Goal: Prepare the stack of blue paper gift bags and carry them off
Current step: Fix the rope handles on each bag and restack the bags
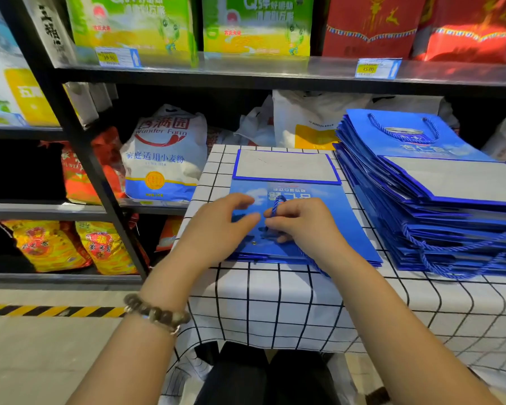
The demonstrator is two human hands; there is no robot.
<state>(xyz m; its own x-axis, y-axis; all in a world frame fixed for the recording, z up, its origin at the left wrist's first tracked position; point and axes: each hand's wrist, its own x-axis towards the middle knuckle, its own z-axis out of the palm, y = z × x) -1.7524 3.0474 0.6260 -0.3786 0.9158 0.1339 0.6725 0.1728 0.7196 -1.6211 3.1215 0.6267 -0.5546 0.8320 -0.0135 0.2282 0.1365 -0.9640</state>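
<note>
Table [275, 302] draped in a white cloth with a black grid serves as the work surface, and on its middle lies a flat blue bag [342, 223], printed side up, with its grey-white base panel [287, 166] folded over at the table's far edge. The right hand [301, 223] sits on the near half of that bag, its fingers curled tightly round a loop of the bag's blue rope handle [278, 204], which sticks up between the knuckles. The left hand [219, 226] rests just beside it on the bag's left part, fingers loosely bent and thumb stretched toward the right hand, gripping nothing that can be made out; a bead bracelet [155, 312] circles its wrist. On the table's right side stands the stack of blue paper gift bags [421, 194], lying flat and fanned slightly, with rope handles trailing from its near edge onto the cloth. Beyond the table's far and left sides run dark shelves [187, 74] holding packaged goods, among them a white flour sack [165, 159].
</note>
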